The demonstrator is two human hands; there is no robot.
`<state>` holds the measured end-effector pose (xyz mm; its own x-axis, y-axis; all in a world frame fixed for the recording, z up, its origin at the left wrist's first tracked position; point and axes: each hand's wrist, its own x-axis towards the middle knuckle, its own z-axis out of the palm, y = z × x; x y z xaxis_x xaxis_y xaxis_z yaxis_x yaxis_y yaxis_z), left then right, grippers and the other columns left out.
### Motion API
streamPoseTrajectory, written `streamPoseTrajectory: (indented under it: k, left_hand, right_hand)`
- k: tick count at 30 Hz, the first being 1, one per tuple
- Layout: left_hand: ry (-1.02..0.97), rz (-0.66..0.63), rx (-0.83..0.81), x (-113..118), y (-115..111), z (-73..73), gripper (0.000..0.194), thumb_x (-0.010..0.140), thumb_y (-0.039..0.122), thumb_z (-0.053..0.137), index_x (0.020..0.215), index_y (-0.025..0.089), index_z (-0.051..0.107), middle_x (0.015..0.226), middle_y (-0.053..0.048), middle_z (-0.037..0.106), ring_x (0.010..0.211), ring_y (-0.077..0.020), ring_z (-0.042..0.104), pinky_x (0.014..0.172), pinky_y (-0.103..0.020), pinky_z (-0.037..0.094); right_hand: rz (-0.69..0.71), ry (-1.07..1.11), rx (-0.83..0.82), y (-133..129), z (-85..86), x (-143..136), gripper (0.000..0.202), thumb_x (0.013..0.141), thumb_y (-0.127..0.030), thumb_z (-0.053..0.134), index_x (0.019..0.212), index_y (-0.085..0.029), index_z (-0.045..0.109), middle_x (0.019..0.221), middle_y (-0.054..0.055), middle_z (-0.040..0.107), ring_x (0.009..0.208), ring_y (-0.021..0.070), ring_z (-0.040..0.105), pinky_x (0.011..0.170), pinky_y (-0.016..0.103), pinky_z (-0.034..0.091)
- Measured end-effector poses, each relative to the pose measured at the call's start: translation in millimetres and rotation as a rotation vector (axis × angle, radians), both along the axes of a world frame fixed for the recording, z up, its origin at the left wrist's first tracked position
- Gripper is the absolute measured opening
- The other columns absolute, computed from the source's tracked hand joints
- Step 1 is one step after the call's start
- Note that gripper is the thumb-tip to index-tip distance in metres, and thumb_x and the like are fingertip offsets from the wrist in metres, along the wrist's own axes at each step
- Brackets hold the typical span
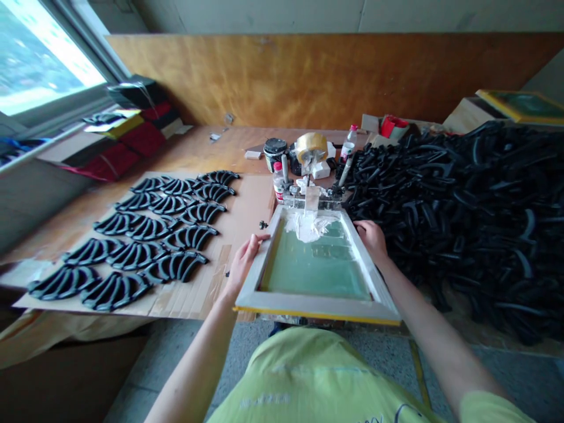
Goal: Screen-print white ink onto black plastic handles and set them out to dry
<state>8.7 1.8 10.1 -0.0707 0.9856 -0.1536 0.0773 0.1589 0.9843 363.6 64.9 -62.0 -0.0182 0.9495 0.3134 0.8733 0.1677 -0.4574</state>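
Screen-printing frame [317,304] at the centre of the bench [220,155], one hand at each side.
I judge the step in hand to be positioning the frame before the metal clamp [326,201]; white paste [306,230] sits at the far end of its green mesh [315,270]. Left hand [242,258]: partly curled, fingertips at the frame's left edge. Right hand [373,239]: loosely bent at the right edge. Whether either grips or merely rests, I cannot tell; the undersides are hidden. As I read it, the next move calls for equal support on both sides. Left: black ribbed parts [147,263] in rows on a cardboard sheet [251,202]. Right: a heap of black plastic parts [467,205] restricts clearance. Behind: a tape roll [311,147] and a lidded tub [275,154].
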Motion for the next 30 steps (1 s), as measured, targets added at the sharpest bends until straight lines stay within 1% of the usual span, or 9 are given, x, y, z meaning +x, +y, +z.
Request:
streamPoseTrajectory:
  k: [2,5,10,13,16,19,24,27,30]
  left_hand:
    - [0.043,-0.022,-0.103,-1,-12,-24.0,0.06,0.078,0.064,0.058,0.114,0.016,0.067,0.078,-0.002,0.067,0.062,-0.0134,0.056,0.055,-0.023,0.043]
    - [0.038,-0.001,-0.181,3,-19,-61.6,0.07,0.075,0.058,0.064,0.132,0.019,0.055,0.074,0.0,0.066,0.058,-0.0133,0.057,0.053,-0.022,0.043]
    - [0.094,0.028,-0.18,5,-17,-96.3,0.063,0.077,0.05,0.064,0.133,0.022,0.054,0.075,0.0,0.066,0.064,-0.0145,0.061,0.058,-0.023,0.047]
    - [0.111,0.026,-0.184,2,-16,-101.7,0.062,0.078,0.051,0.063,0.133,0.023,0.055,0.076,0.0,0.067,0.066,-0.0152,0.062,0.059,-0.024,0.047]
    - [0.103,0.021,-0.188,1,-16,-103.7,0.063,0.078,0.052,0.062,0.134,0.023,0.054,0.078,0.0,0.067,0.065,-0.015,0.061,0.058,-0.024,0.047]
    - [0.076,0.01,-0.187,1,-16,-103.4,0.065,0.077,0.052,0.062,0.134,0.022,0.053,0.078,-0.001,0.067,0.063,-0.0145,0.061,0.056,-0.023,0.046]
    - [0.025,-0.011,-0.2,0,-14,-99.6,0.071,0.077,0.054,0.062,0.137,0.02,0.048,0.076,-0.001,0.066,0.061,-0.0131,0.059,0.053,-0.021,0.044]
    - [0.022,-0.015,-0.214,0,-14,-97.8,0.074,0.076,0.056,0.063,0.139,0.02,0.046,0.075,0.0,0.065,0.056,-0.012,0.057,0.049,-0.02,0.042]
    - [0.018,-0.024,-0.22,0,-16,-91.1,0.074,0.076,0.056,0.063,0.139,0.021,0.046,0.074,0.001,0.064,0.054,-0.0113,0.056,0.048,-0.02,0.041]
  right_hand:
    - [0.004,0.022,0.106,22,15.7,-5,0.034,0.089,-0.021,0.048,0.119,-0.018,0.063,0.118,0.012,0.061,0.109,0.0264,0.056,0.098,0.044,0.045]
    - [0.185,-0.065,0.197,54,34.8,-48,0.048,0.081,-0.022,0.064,0.128,-0.017,0.055,0.132,0.013,0.051,0.119,0.0271,0.049,0.102,0.041,0.042]
    - [0.334,-0.334,-0.083,68,38.6,-110,0.015,0.083,-0.015,0.059,0.098,-0.015,0.063,0.097,0.01,0.066,0.094,0.023,0.057,0.083,0.032,0.046]
    - [0.446,-0.397,-0.09,43,30.8,-109,0.012,0.083,-0.01,0.053,0.087,-0.014,0.063,0.091,0.011,0.066,0.09,0.0222,0.057,0.078,0.031,0.043]
    - [0.705,-0.372,-0.029,15,29.0,-92,0.017,0.079,-0.004,0.051,0.084,-0.015,0.063,0.087,0.009,0.065,0.09,0.0213,0.056,0.077,0.029,0.042]
    - [0.861,-0.313,-0.051,10,34.2,-82,0.014,0.078,-0.005,0.055,0.081,-0.017,0.063,0.082,0.005,0.064,0.085,0.0193,0.056,0.075,0.028,0.041]
    - [0.648,-0.209,0.027,14,25.6,-88,0.014,0.08,-0.008,0.055,0.084,-0.017,0.064,0.084,0.006,0.064,0.087,0.0211,0.056,0.076,0.031,0.044]
    - [0.721,-0.162,0.077,1,13.4,-86,0.025,0.08,-0.003,0.05,0.094,-0.016,0.066,0.093,0.009,0.066,0.099,0.0225,0.056,0.085,0.034,0.045]
    - [0.737,-0.134,-0.004,1,18.7,-85,0.02,0.085,-0.011,0.054,0.097,-0.019,0.068,0.094,0.007,0.067,0.095,0.0211,0.059,0.084,0.033,0.047]
